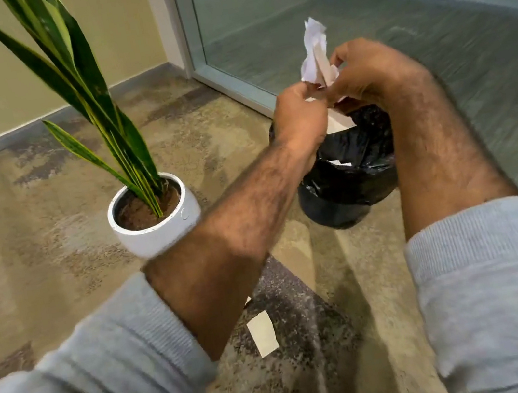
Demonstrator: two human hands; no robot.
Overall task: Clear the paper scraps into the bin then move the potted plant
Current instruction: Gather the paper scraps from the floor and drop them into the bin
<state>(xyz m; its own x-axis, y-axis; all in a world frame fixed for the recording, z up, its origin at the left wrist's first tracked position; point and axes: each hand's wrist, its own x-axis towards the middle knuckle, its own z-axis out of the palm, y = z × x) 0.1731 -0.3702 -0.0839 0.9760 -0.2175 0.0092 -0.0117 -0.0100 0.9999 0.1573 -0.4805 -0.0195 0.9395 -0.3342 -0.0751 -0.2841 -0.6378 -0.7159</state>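
The potted plant (154, 214) is being left on the floor at nine o'clock of the bin (346, 174); judged heavy, it is best gripped under the pot. Light, crushable paper scraps (316, 53) are being pinched by both the left hand (299, 117) and right hand (377, 73) above the bin. One scrap (262, 333) is lying at six o'clock.

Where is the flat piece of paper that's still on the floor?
The flat paper scrap lies on the floor low in the head view, between the two forearms, nearer the person than the white plant pot and black-lined bin.
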